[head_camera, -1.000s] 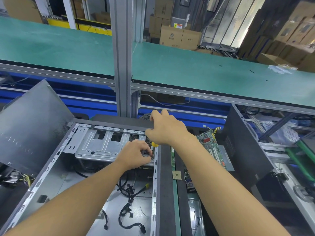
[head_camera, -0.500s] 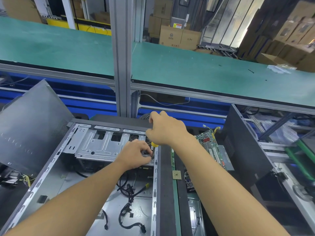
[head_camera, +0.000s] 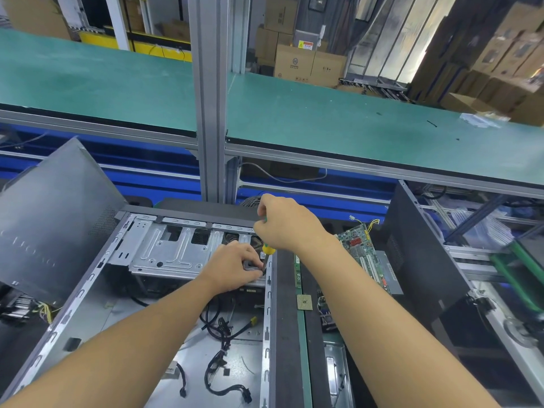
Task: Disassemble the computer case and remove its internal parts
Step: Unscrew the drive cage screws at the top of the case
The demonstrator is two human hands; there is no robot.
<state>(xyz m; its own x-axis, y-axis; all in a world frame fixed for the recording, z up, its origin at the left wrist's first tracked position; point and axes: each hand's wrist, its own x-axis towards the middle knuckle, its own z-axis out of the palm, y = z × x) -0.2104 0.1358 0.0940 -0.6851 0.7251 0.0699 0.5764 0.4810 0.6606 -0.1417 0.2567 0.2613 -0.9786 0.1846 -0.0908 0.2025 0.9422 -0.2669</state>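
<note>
Right hand [head_camera: 290, 225] barely shifted, hiding most of the screwdriver [head_camera: 268, 249].

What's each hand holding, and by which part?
The right-hand grip holds the screwdriver by its handle. The left-hand grip pinches a small dark part beside its shaft; which part cannot be told.
</note>
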